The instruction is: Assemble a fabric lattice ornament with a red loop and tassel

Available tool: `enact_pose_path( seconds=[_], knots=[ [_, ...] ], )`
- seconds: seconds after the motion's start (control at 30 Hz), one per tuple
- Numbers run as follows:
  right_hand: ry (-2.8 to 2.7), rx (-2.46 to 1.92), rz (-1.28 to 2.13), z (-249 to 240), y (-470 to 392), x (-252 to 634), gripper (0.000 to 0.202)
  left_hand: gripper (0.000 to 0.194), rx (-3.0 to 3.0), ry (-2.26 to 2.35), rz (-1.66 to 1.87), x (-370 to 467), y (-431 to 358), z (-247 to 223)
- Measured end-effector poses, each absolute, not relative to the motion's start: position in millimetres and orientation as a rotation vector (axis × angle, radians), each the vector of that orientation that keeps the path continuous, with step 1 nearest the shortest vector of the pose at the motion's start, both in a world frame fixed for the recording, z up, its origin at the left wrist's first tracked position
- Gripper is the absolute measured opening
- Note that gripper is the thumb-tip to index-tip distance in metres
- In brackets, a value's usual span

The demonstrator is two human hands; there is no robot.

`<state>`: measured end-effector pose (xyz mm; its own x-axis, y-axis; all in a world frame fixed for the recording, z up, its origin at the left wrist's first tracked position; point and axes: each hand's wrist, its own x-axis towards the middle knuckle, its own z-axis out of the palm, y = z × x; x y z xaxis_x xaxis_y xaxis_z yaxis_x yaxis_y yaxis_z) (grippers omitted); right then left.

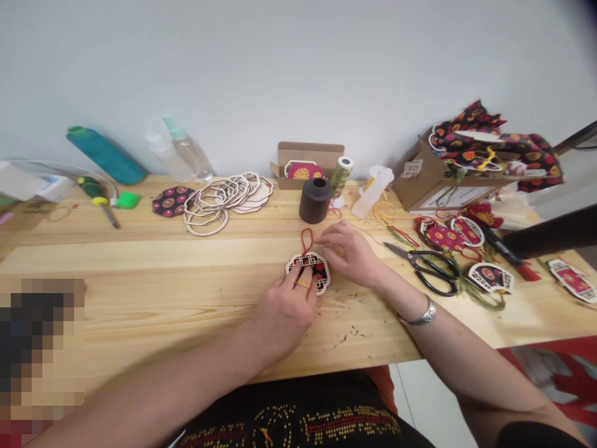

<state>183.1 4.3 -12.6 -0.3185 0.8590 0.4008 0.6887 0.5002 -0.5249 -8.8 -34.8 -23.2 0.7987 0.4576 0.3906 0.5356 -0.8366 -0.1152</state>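
A small wooden cut-out ornament (319,274) with red and black patterned fabric inside lies flat on the wooden table (140,292). A red cord loop (306,238) leads from its top. My left hand (285,308), a ring on one finger, presses on the ornament's near left edge. My right hand (347,249), a bracelet on its wrist, rests fingers down at the ornament's upper right, by the cord. Whether the fingers pinch the cord I cannot tell.
A pile of blank wooden frames (224,196) and a fabric disc (170,200) lie at the back left. A dark spool (316,199), thread cones, black scissors (431,267), finished ornaments (450,236) and a cardboard box (429,177) of fabric sit to the right. Bottles and a screwdriver (97,196) are far left.
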Motion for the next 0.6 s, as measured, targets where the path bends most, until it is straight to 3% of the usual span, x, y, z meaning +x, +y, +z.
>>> enact_pose_path(
  seconds=[0.23, 0.47, 0.6],
  knots=[
    [-2.026, -1.185, 0.344, -27, 0, 185, 0.040, 0.021, -2.809, -0.986, -0.546, -8, -33, -14],
    [-1.842, -1.252, 0.750, -18, -4, 181, 0.039, 0.017, -2.892, -1.107, -0.577, -12, -30, -16],
    [-1.828, -1.234, 0.791, -17, -4, 179, 0.037, 0.017, -2.929, -1.127, -0.554, -13, -28, -17]
  ],
)
